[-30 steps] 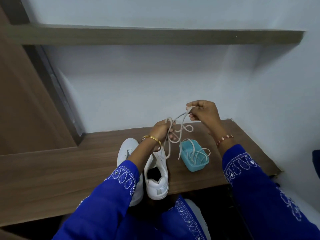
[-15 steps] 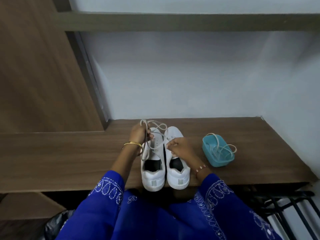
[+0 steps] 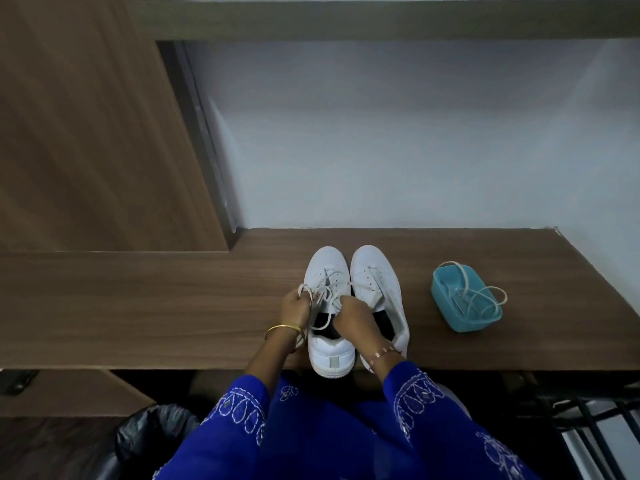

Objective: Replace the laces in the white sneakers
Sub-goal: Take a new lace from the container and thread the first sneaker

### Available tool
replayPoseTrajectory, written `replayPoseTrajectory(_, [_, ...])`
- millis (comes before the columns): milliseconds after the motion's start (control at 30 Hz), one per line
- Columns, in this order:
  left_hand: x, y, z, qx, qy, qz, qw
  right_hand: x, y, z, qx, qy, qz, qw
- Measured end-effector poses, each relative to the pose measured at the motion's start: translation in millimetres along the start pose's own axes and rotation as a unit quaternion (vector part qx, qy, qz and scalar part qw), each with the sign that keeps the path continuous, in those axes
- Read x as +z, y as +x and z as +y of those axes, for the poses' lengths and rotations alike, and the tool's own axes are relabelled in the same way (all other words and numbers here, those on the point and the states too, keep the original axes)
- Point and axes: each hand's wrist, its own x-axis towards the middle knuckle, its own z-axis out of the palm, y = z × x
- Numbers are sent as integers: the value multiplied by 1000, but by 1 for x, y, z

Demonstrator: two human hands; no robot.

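Wood-grain bench top [image 3: 173, 306] runs across the view, backed by a pale wall with a brown shelf overhead and a tall wooden panel at left.

Two white sneakers sit side by side near the front edge of the bench, toes toward the wall, heels toward the person. Left sneaker [image 3: 329, 306] upright, heel slightly overhanging the edge. Right sneaker [image 3: 377, 282] touching it along the inner side, tongue flopped open.

Pale lace [image 3: 323, 294] lies loosely over the eyelets of the left sneaker, with a loop trailing down into its dark opening.

Left hand [image 3: 296, 306] at the outer side of the left sneaker, fingers curled round a loop of the lace. Gold bangle on that wrist. Right hand [image 3: 351, 317] over the gap between the two shoes, fingers bent down and apparently pinching the other end of the lace; the fingertips are turned away from the camera, so the pinch itself is not fully plain. Thin beaded bracelet on that wrist. Both sleeves blue with white stitched patterning.

Teal tub [image 3: 450, 318] stands to the right, well apart from the shoes, holding a second lace [image 3: 485, 299] that spills in loops over its rim.

Black bin bag [image 3: 152, 431] below the bench at lower left; dark metal rack [image 3: 588, 417] at lower right.
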Motion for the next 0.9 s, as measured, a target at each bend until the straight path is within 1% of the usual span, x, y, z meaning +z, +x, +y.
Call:
replayPoseTrajectory(100, [-3, 3, 0, -10, -14, -2, 1000, 4, 1, -2, -24, -13, 9, 1000])
replayPoseTrajectory(233, [-14, 2, 12, 4, -10, -8, 1000, 6, 4, -8, -57, 10, 16, 998])
replayPoseTrajectory(367, [-38, 19, 19, 8, -11, 28, 1000, 19, 13, -29, -89, 56, -2, 994])
replayPoseTrajectory(500, [-71, 31, 30, 20, 17, 68, 997, 44, 21, -61, -116, 111, -17, 987])
replayPoseTrajectory(567, [-86, 38, 32, 30, 21, 83, 996, 53, 24, -74, -133, 110, -14, 985])
replayPoseTrajectory(633, [-98, 47, 26, 23, 10, 78, 997, 57, 28, -80, -148, 96, -6, 984])
replayPoseTrajectory(733, [-102, 52, 20, 16, 2, 74, 997, 55, 34, -78, -145, 97, -21, 984])
replayPoseTrajectory(800, [-97, 42, 27, 30, -3, 79, 996, 50, 35, -74, -138, 102, -40, 984])
replayPoseTrajectory(900, [-81, 27, 38, 103, 52, 106, 988, 38, 36, -66, -135, 135, -46, 981])
